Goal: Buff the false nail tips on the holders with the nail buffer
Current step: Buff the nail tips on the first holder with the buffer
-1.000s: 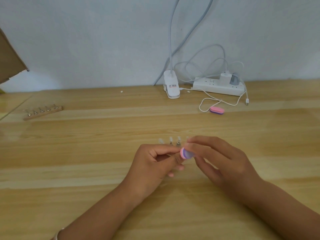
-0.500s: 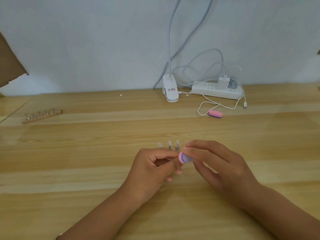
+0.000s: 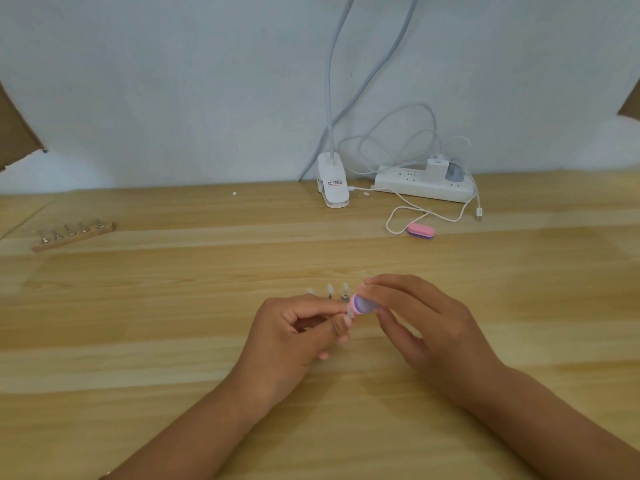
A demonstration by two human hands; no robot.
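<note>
Head view: right hand still pinches the nail buffer against the false nail tip gripped in the fingers of the left hand; buffing continues.

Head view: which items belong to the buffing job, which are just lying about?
Job: buffer in right hand; nail tip pinched by left hand; nail tips on holders behind.

Lying about: second buffer, wooden rack of holders, power strip, lamp clip, cable.
</note>
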